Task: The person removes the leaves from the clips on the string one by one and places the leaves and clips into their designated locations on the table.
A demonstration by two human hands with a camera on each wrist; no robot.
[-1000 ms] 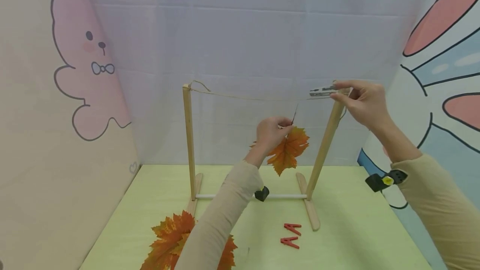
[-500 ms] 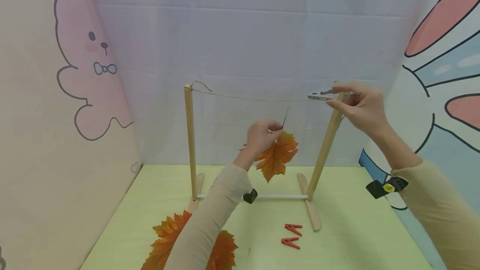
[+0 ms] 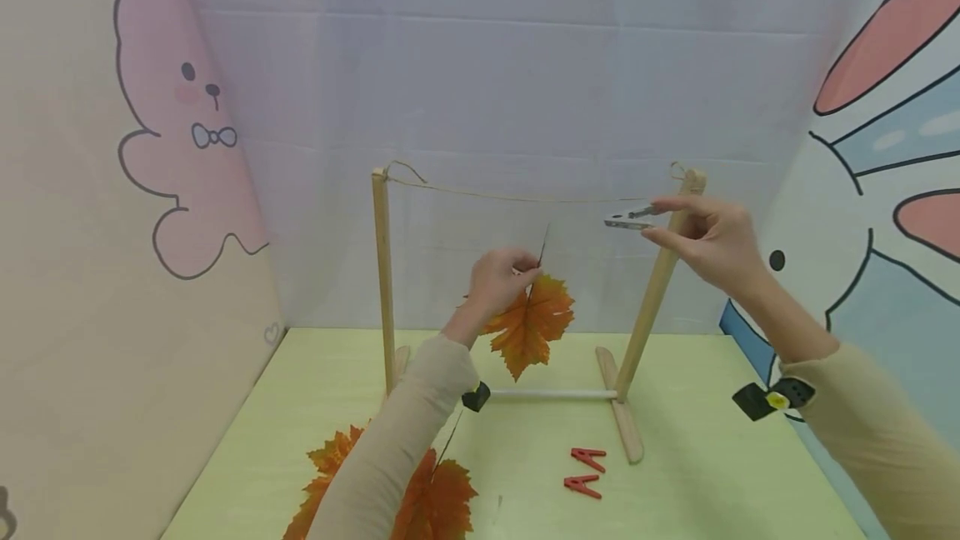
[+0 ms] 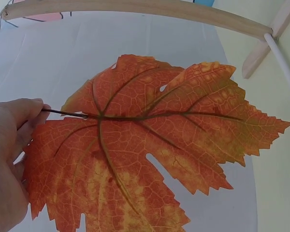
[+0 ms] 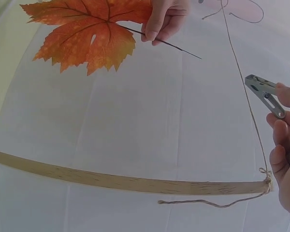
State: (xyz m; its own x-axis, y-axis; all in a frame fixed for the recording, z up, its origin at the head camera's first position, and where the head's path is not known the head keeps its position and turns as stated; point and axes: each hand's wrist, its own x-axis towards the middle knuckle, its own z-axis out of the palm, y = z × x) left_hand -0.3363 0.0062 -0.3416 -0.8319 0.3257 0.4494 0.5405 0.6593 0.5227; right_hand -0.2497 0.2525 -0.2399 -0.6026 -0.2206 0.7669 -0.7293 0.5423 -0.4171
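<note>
My left hand (image 3: 501,282) pinches the thin dark stem of an orange maple leaf (image 3: 531,319), which hangs below the string (image 3: 510,197) between two wooden posts. In the left wrist view the leaf (image 4: 135,130) spreads broad and veined beside the thumb. Between thumb and fingertips my right hand (image 3: 712,240) holds a grey metal clothespin (image 3: 628,220) by its handle ends, in front of the right post. The right wrist view shows that clothespin (image 5: 265,94) close beside the string (image 5: 241,77), its tip pointing at it.
A wooden stand carries the string, with a left post (image 3: 384,282), a right post (image 3: 656,298) and a white crossbar (image 3: 551,394). Two red clothespins (image 3: 583,486) lie on the pale green table (image 3: 697,440). More orange leaves (image 3: 438,494) lie at the front left, partly behind my left sleeve.
My left hand has moved left and down with the leaf. My right hand has come down slightly with the clothespin, which now appears below the string in the head view.
</note>
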